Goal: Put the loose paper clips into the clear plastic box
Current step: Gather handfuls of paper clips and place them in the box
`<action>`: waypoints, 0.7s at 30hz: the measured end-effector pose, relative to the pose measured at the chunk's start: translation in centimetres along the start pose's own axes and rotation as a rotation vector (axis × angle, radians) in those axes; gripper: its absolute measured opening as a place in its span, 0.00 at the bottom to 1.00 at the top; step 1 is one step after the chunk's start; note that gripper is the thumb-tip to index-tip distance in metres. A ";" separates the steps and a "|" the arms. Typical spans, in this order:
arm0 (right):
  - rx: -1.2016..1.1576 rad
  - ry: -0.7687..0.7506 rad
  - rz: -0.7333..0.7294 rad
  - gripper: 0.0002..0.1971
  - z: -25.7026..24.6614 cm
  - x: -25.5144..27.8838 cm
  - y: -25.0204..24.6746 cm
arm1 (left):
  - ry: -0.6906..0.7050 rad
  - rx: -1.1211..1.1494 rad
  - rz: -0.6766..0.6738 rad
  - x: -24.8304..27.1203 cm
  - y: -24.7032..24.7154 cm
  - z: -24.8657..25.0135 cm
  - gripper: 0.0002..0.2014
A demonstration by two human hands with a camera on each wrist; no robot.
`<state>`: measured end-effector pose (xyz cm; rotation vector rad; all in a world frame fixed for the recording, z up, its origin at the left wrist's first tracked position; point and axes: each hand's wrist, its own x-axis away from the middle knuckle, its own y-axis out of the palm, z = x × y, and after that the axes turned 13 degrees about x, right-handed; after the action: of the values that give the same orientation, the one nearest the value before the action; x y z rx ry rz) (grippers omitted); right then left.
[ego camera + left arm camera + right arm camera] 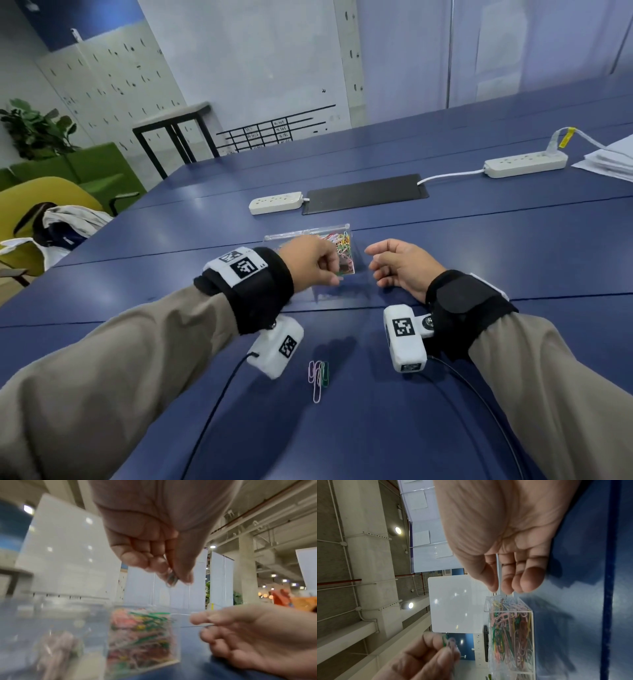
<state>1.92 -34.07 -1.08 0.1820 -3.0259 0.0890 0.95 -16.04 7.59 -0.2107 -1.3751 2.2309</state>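
Observation:
The clear plastic box (347, 255) stands on the blue table (154, 260), holding several coloured paper clips, with its lid (305, 234) open behind it. My left hand (337, 270) hovers over the box's near left side and pinches a few paper clips (171, 580) between thumb and fingers; green and pink ones (449, 642) show in the right wrist view. My right hand (373, 265) rests just right of the box (510, 628), fingers loosely curled and holding nothing. A few loose paper clips (318, 377), pink and green, lie near me between the wrists.
Two white power strips (275, 202) (525, 164) and a black flat panel (364, 193) lie beyond the box. A stack of white papers (609, 157) sits at the far right. A yellow chair with a bag (51, 222) stands off the table's left edge.

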 end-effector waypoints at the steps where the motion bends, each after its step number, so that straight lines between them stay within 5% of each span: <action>1: -0.001 0.001 0.000 0.10 0.0 0.0 0.0 | 0.008 0.008 0.100 -0.7 -0.9 -0.1 0.08; 5: -0.021 -0.002 0.009 0.10 0.0 0.0 0.0 | 0.024 -0.008 0.346 -3.0 -2.1 -0.6 0.04; 9: -0.039 -0.003 0.050 0.10 0.0 -0.1 0.0 | -0.018 -0.098 0.372 -3.6 -0.5 -2.6 0.14; 14: -0.034 -0.018 0.169 0.12 0.3 -0.5 -0.4 | 0.053 -0.015 0.405 -0.9 -0.1 -4.0 0.08; 17: -0.009 -0.030 0.212 0.11 0.4 -0.6 -0.5 | 0.110 -0.031 0.172 2.8 0.0 -4.1 0.07; 21: 0.070 -0.038 0.231 0.11 0.2 -0.7 -1.9 | 0.139 -0.051 -0.259 7.6 1.2 -4.1 0.18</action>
<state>2.78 -35.91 -1.27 -0.1635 -3.0703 0.2136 -4.36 -9.47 5.53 -0.1903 -1.3062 1.9338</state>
